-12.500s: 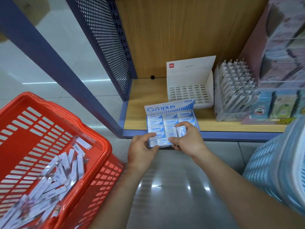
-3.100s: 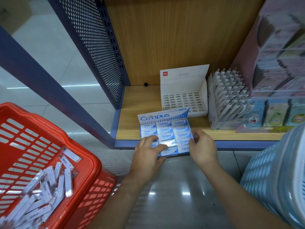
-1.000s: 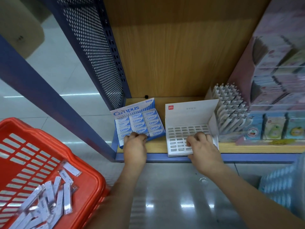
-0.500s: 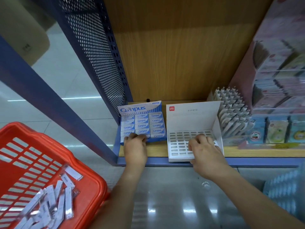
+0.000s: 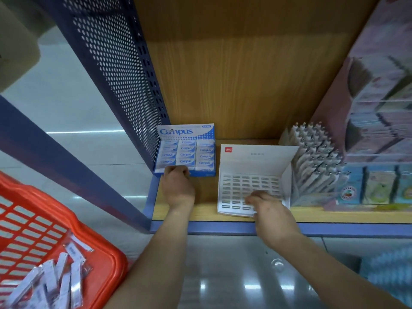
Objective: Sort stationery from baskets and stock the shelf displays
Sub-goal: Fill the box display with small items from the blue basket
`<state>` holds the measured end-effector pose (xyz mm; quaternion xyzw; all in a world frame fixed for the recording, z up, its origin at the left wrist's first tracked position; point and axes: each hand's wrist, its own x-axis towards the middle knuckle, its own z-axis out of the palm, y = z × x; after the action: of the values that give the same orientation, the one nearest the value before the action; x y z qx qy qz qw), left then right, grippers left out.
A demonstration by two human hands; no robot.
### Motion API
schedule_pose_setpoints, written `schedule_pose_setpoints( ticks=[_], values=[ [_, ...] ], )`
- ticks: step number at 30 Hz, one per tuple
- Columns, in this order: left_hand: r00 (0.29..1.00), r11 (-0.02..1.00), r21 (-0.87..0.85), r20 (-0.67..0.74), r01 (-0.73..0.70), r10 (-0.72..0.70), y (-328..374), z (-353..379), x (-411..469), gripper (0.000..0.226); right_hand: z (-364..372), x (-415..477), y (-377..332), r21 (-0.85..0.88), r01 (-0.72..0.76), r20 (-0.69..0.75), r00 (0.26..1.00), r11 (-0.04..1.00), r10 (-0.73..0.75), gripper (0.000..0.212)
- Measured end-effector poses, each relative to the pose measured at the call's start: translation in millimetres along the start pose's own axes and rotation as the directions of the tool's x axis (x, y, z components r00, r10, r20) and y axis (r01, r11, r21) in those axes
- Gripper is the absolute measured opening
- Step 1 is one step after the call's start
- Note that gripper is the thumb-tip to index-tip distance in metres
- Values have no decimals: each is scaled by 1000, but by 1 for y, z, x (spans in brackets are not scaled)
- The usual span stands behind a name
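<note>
The left hand [image 5: 178, 186] is reaching onto the wooden shelf [image 5: 200, 214], its fingers curling over the front edge of the blue Campus box [image 5: 186, 152], which is sitting at the hand's twelve o'clock, tucked against the perforated blue side panel [image 5: 120, 63] at its nine o'clock. Rows of small blue-and-white packs are filling the box.

At three o'clock from the left hand, the right hand [image 5: 272, 212] is lying over the front of the white display tray [image 5: 252, 161], bent fingertips touching its slotted floor. The fingers are blurring, so I cannot tell whether they are pinching the front lip or only pressing on it. The tray is standing just beside the Campus box, apart from it, with its back flap upright.

At the tray's three o'clock a rack of white pens [image 5: 316, 157] is touching its side wall. At eight o'clock from the left hand, a red basket [image 5: 100, 248] is holding loose white packets [image 5: 55, 284].
</note>
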<state>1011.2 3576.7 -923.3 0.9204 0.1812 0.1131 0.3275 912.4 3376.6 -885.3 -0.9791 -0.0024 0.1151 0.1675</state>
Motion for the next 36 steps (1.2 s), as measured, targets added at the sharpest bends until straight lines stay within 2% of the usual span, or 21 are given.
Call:
schedule_pose_setpoints(
  ticks=[3,6,9,12,14,16,20,22,24,27,29,31,34,36],
  values=[
    [998,997,-63,42,45,-42,1,2,3,23,1,1,8,11,33,50,998,999,-33,59],
    [991,992,-91,107,84,-74,5,-3,-2,33,1,0,9,-12,28,78,997,1000,-27,60],
    [991,977,-212,123,-17,44,10,-11,-29,30,-1,1,4,-9,-1,100,995,1000,2,64],
    [935,934,-350,299,-79,191,9,-16,-61,13,3,2,2,-11,17,125,992,1000,-15,65],
    [879,936,-330,402,-123,257,1,-16,-79,14,2,1,4,-23,45,144,989,999,-41,64],
    [867,949,-263,416,-174,274,-7,-14,-88,21,-3,1,7,-22,83,175,981,996,-78,63],
    [850,955,-98,438,-280,294,-4,-17,-93,10,-17,-4,13,-149,188,275,951,971,-142,71],
    [825,942,-2,481,-337,296,0,-19,-96,11,-26,-14,17,-258,253,300,938,932,-171,73],
    [821,933,40,490,-358,294,4,-24,-99,12,-38,-30,23,-374,350,320,918,859,-235,66],
    [822,931,-49,455,-362,343,23,-34,-108,11,-74,-65,39,-525,497,371,864,691,-340,45],
    [770,917,-139,506,-372,389,50,-43,-122,13,-101,-92,51,-557,517,342,856,650,-388,37],
    [677,901,-234,596,-367,431,85,-52,-142,14,-123,-115,63,-596,429,269,903,679,-334,39],
    [504,872,-381,711,-309,489,132,-60,-178,15,-148,-141,70,-625,165,92,986,763,-137,39],
    [364,859,-444,779,-256,511,155,-62,-205,14,-156,-156,81,-582,-19,47,997,813,56,43]
  ],
)
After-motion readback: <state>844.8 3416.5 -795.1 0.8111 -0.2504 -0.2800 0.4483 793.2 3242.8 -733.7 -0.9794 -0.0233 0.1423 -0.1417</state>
